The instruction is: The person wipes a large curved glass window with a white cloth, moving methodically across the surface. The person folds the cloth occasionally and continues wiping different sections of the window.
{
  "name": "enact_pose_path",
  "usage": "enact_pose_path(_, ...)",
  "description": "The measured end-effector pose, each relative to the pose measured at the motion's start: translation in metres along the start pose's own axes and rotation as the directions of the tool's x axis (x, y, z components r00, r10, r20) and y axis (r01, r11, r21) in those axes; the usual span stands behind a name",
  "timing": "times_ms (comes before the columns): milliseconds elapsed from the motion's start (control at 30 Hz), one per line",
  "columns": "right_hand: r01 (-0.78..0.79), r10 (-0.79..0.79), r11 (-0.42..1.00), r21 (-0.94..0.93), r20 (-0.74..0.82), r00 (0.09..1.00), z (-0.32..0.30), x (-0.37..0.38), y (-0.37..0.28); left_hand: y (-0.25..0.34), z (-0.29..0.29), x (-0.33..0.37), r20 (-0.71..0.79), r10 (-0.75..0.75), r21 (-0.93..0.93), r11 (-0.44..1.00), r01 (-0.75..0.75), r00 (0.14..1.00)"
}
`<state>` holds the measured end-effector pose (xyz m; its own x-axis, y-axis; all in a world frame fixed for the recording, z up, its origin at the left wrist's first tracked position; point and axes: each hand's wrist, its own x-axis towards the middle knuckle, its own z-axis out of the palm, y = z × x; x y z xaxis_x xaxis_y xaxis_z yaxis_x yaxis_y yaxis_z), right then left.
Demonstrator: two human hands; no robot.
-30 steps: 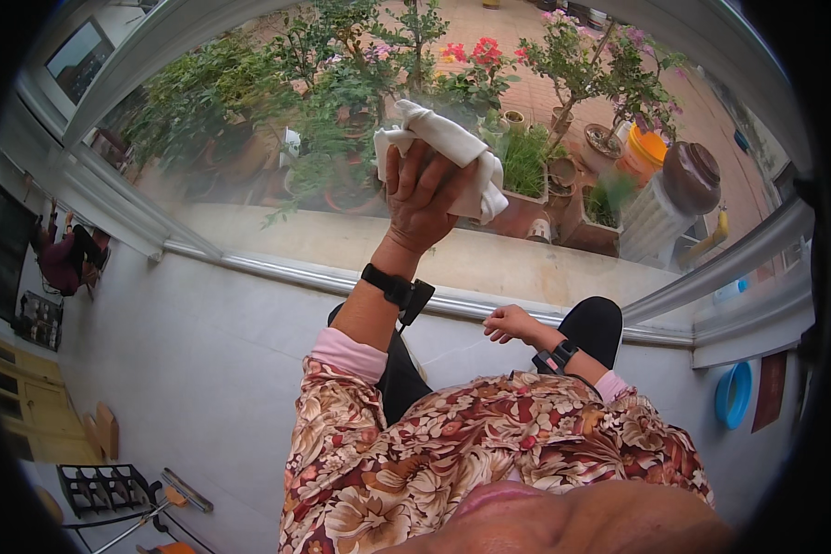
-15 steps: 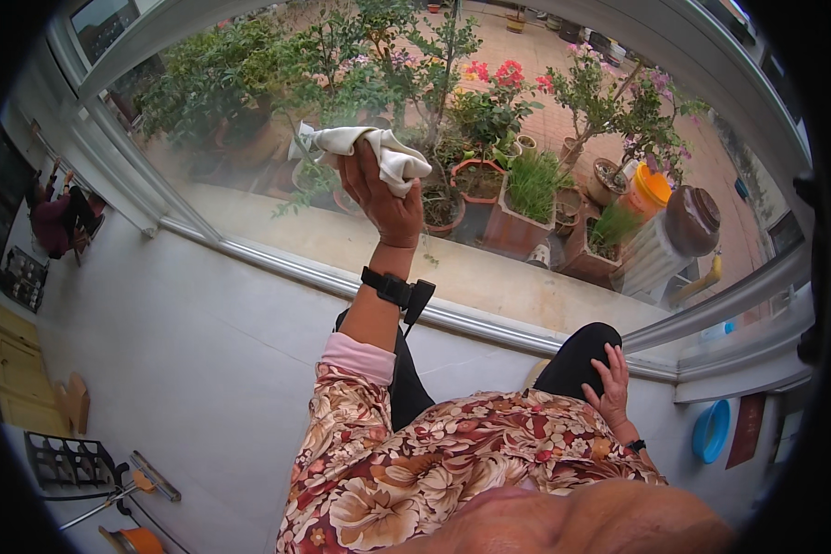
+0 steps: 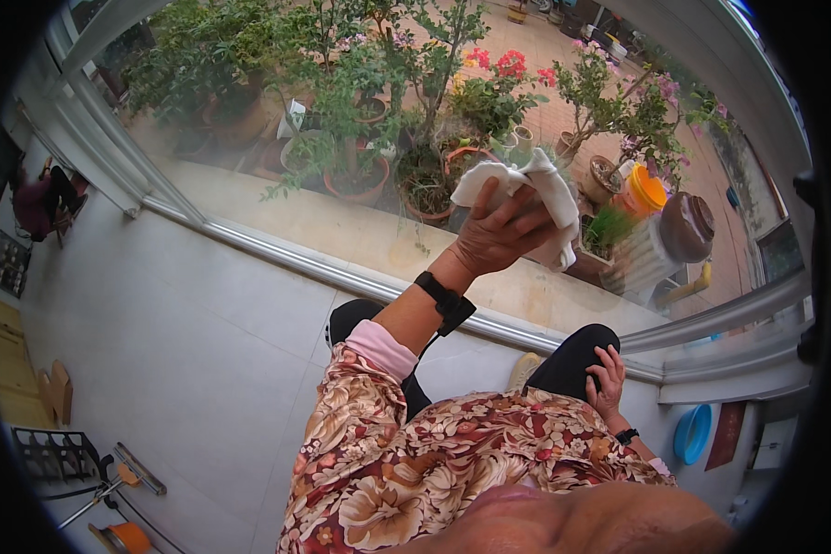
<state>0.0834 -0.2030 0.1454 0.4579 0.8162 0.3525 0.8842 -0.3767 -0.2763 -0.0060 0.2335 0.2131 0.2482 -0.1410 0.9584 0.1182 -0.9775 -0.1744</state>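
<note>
Left hand is bunching a soft, light white cloth against the window glass; right hand is resting loosely open, gripping nothing

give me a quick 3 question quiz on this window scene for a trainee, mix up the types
1. True or false: the left hand presses a white cloth against the window pane.
2. Multiple choice: where does the right hand rest? A) on the window frame B) on the person's black-trousered thigh C) on the blue bowl
3. Fill in: outside the glass stand potted ____, and one with red flowers.

Key: 1 true; 2 B; 3 plants
</note>
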Motion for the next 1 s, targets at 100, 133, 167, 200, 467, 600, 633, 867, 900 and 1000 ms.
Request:
enact_pose_path(100,-0.009,0.009,1.0,-0.002,0.006,1.0,-0.002,0.001,0.005,-0.026,-0.014,-0.006,-0.069,-0.111,0.0,0.994,0.111,0.991)
enact_pose_path(133,-0.012,0.012,1.0,0.001,0.007,1.0,-0.003,0.001,0.007,-0.036,-0.019,-0.007,-0.095,-0.145,0.016,0.989,0.147,0.985)
enact_pose_path(167,-0.015,0.015,1.0,0.006,0.007,1.0,-0.003,0.002,0.009,-0.045,-0.022,-0.007,-0.152,-0.187,0.031,0.981,0.194,0.971)
enact_pose_path(200,-0.015,0.015,1.0,0.01,0.005,1.0,-0.003,0.002,0.01,-0.054,-0.026,-0.007,-0.206,-0.229,0.045,0.969,0.243,0.951)
enact_pose_path(467,-0.038,0.038,0.999,0.038,0.006,0.999,-0.003,0.008,0.017,-0.119,-0.055,-0.029,-0.4,-0.486,0.097,0.821,0.563,0.777)
enact_pose_path(600,-0.033,0.033,0.998,0.05,0.002,0.999,-0.002,0.009,0.02,-0.14,-0.061,-0.049,-0.457,-0.605,0.074,0.705,0.706,0.652)
enact_pose_path(633,-0.027,0.027,0.998,0.051,0.0,1.0,-0.002,0.01,0.02,-0.146,-0.062,-0.054,-0.487,-0.623,0.031,0.689,0.724,0.613)
enact_pose_path(867,-0.032,0.033,0.998,0.052,-0.022,0.999,-0.004,0.007,0.02,-0.146,-0.058,-0.067,-0.496,-0.762,-0.118,0.534,0.837,0.416)
enact_pose_path(900,-0.029,0.031,0.998,0.056,-0.027,0.999,-0.006,0.006,0.02,-0.143,-0.057,-0.065,-0.494,-0.775,-0.144,0.519,0.843,0.393)
enact_pose_path(1000,-0.035,0.037,0.998,0.048,-0.035,0.999,-0.008,0.004,0.019,-0.138,-0.056,-0.06,-0.494,-0.795,-0.183,0.491,0.852,0.352)
